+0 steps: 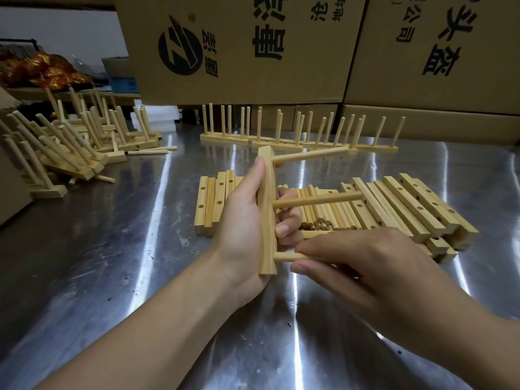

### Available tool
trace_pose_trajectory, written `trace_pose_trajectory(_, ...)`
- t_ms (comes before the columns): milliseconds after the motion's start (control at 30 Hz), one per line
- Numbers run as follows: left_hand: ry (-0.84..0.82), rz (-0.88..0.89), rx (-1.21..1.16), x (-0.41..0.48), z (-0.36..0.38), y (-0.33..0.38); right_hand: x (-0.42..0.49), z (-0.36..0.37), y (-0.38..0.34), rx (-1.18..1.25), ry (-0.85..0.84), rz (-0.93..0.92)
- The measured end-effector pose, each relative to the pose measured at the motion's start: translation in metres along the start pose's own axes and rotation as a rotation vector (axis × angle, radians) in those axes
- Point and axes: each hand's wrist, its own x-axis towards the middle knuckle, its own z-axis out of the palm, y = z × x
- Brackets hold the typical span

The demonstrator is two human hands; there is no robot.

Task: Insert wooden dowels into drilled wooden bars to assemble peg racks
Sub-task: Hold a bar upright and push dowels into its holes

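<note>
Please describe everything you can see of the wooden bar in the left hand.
The bar is pale, smooth wood, long and squarish in section, held roughly upright in view above the steel table. The left hand grips it, fingers curled round its right side. Three round dowels stick out rightward: the top dowel, the middle dowel, and the bottom dowel, which the right hand pinches.

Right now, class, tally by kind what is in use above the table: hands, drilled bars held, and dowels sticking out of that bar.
Hands: 2, left hand and right hand
Held bar: 1
Dowels sticking out of it: 3
Total: 6
</note>
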Motion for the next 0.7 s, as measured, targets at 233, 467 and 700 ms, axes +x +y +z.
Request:
trace_pose_trajectory(233, -0.039, 0.114, 0.132, -0.001, -0.001, -0.005, 0.000, 0.008, 0.001, 0.183, 0.005, 0.030)
trace_pose_trajectory(467, -0.064, 0.173, 0.121, -0.004, 0.001, -0.007, 0.000, 0.013, 0.001, 0.548, -0.066, 0.223)
trace_pose_trajectory(700, -0.051, 0.287, 0.224, -0.008, 0.004, -0.011, 0.002, 0.010, -0.002, 0.726, -0.166, 0.439)
